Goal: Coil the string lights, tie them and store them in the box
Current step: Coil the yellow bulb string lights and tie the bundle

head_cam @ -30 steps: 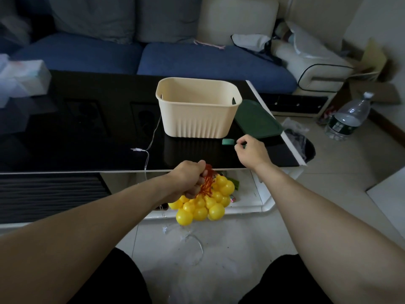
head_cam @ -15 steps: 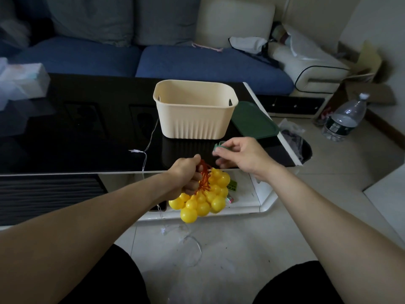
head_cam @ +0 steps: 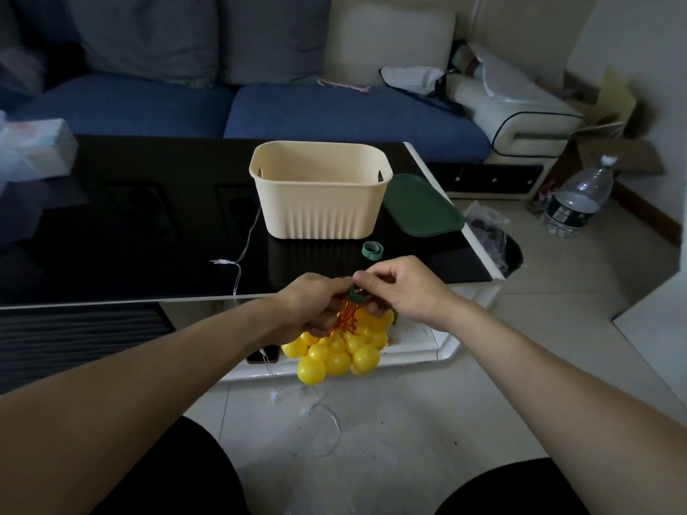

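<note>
Your right hand (head_cam: 403, 288) has come back from the table (head_cam: 148, 224), now pinching a green tie (head_cam: 357, 294) at the string lights (head_cam: 340, 347). Your left hand (head_cam: 316, 306) grips the bundle below the table's edge, near the box (head_cam: 319, 191).

Both hands, left (head_cam: 316, 302) and right (head_cam: 403, 288), fingers curled, touching

1. Both forearms are bare up to the frame's edge, with no sleeves showing.
2. The left hand (head_cam: 316, 304) and right hand (head_cam: 403, 288) wear no gloves, rings or watch.
3. Black garment (head_cam: 178, 473) covers both thighs.
</note>
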The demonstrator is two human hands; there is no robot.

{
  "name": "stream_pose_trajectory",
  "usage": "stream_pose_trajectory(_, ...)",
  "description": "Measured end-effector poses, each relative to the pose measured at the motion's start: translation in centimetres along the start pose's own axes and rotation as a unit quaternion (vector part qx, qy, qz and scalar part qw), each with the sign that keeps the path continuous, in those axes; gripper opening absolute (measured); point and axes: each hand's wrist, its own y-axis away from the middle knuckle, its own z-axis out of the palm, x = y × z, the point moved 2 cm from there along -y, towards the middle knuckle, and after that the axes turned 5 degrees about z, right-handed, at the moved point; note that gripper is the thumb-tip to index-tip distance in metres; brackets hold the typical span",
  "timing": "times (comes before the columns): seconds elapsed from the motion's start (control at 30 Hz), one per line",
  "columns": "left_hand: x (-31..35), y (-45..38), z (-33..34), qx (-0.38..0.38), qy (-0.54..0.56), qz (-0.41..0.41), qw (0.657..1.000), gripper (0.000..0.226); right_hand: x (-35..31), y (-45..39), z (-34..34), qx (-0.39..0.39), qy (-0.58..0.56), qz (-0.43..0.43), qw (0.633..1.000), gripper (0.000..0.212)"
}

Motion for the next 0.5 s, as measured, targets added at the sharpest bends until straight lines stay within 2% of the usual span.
stream_pose_trajectory(0.1,0.1,0.1,0.0,-0.009,0.005,-0.009,1.000,0.036,0.1,-0.1,-0.1,0.009,-0.053,0.006,0.999,0.011)
stream_pose_trajectory(0.27,0.3,0.4,0.0,-0.019,-0.011,-0.031,0.999,0.032,0.0,0.1,-0.8,0.009,-0.168,0.039,0.985,0.020)
stream_pose_trajectory(0.4,0.4,0.6,0.0,-0.004,-0.047,0.008,0.999,0.034,-0.2,0.5,-1.1,-0.022,-0.222,0.082,0.971,0.009)
stream_pose_trajectory(0.5,0.5,0.5,0.1,0.015,-0.070,0.058,0.996,0.035,-0.6,0.7,-0.7,-0.019,-0.182,0.080,0.980,0.028)
